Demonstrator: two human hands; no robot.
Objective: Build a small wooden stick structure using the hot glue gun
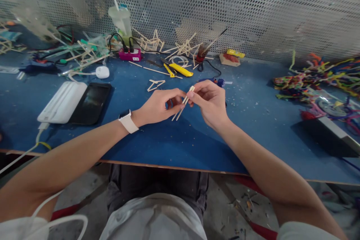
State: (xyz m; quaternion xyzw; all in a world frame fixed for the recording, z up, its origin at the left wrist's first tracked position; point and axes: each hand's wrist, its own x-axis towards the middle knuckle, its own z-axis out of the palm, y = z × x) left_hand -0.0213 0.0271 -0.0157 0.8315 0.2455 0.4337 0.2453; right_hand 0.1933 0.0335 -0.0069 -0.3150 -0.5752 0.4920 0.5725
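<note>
Wearing a pale shirt (153, 219) at the blue table (157, 146). Grasping thin sticks (185, 100) with left hand (158, 106) and right hand (210, 103), near a yellow cutter (180, 70).

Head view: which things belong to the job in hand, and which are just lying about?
Job in hand, as it looks:
thin wooden sticks in the left hand and right hand
small stick frame
yellow cutter, probably

Lying about, it seems:
phone
white power bank
cup with straw
colourful bundle

It's a craft workshop: handheld sticks (185, 100), yellow cutter (181, 70) at twelve o'clock, colourful strands (292, 81) at two, littered desk (253, 120).
</note>
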